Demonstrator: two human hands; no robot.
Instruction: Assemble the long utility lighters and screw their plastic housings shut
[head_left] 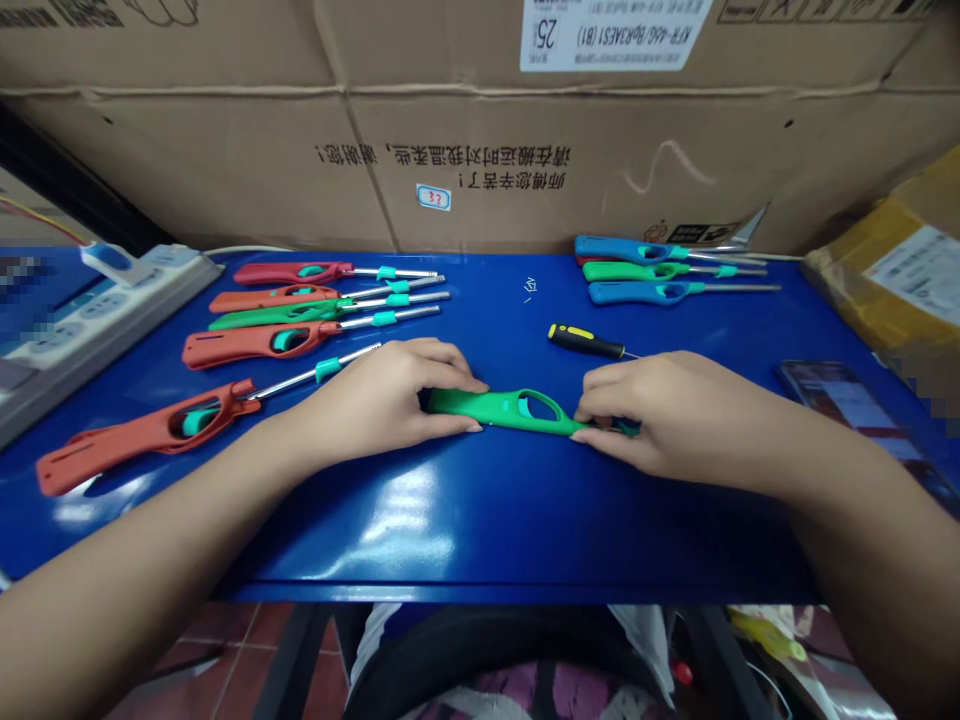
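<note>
A green long-nosed lighter (pixel 502 408) lies across the middle of the blue table between my hands. My left hand (pixel 409 395) grips its handle end, thumb and fingers closed round it. At the other end, my right hand (pixel 637 412) pinches the neck beside the trigger loop; most of the nozzle is hidden under its fingers. A bit of turquoise shows at the trigger opening. Just beyond my right hand lies a screwdriver (pixel 585 341) with a black and yellow handle, its shaft partly covered by the hand.
Several red and green lighters (pixel 262 342) lie at left, one orange-red lighter (pixel 142 435) nearer me. Blue and green lighters (pixel 637 292) lie at back right. A power strip (pixel 97 315) runs along the left, a phone (pixel 862 420) lies right, and a cardboard box (pixel 480 130) stands behind.
</note>
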